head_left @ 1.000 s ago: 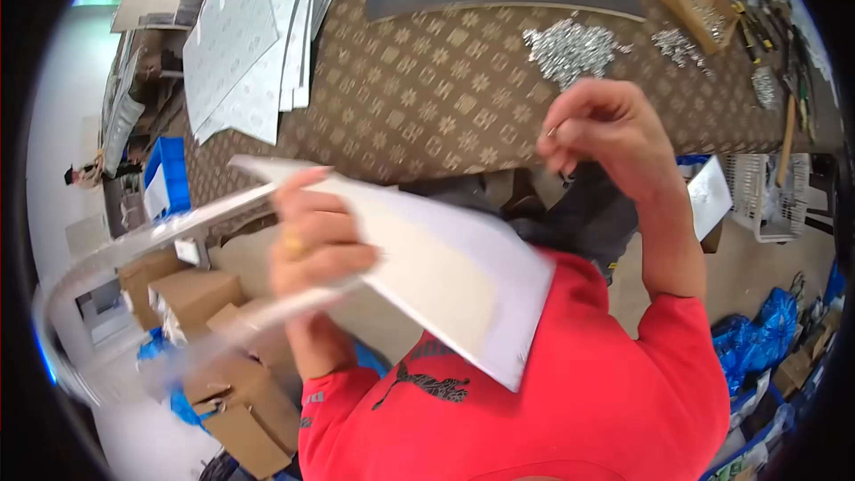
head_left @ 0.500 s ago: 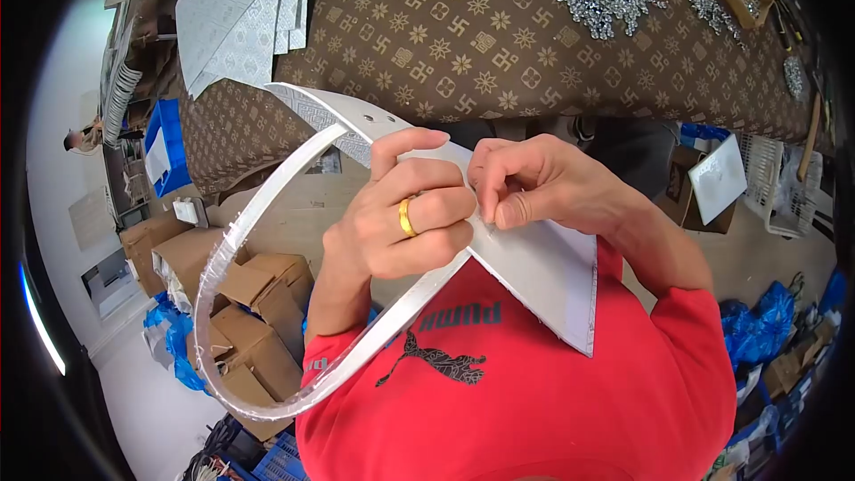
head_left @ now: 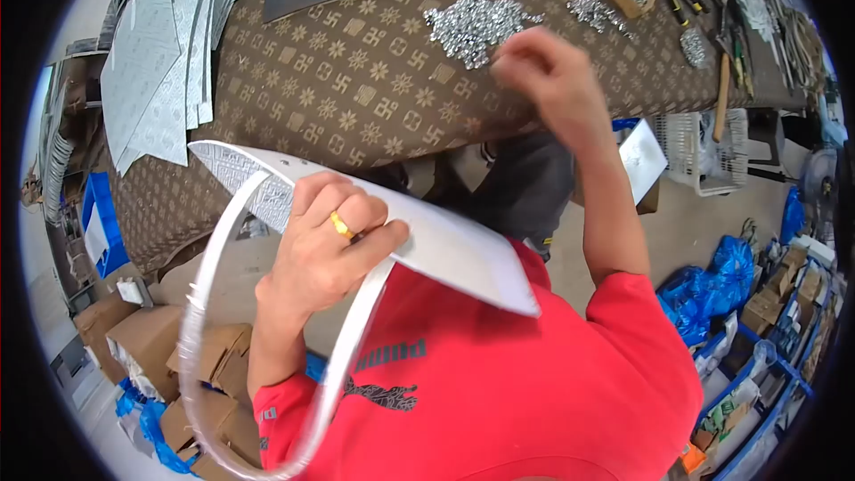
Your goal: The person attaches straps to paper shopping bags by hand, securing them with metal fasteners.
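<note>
Off the near edge of the patterned surface [head_left: 356,80], the white panel [head_left: 454,254] is staying at the chest, the left hand [head_left: 325,258] gripping it alone with closed fingers, while the right hand [head_left: 543,71] (blurred, so I cannot tell its fingers' state) is leaving it and reaching far toward the silver fasteners [head_left: 472,22].

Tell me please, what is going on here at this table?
A person in a red shirt holds a curved white sheet in the left hand, with a closed grip, in front of the chest. The right hand is stretched out to the table, at the edge of a pile of small shiny metal parts. It is blurred, so whether it holds anything is unclear.
</note>
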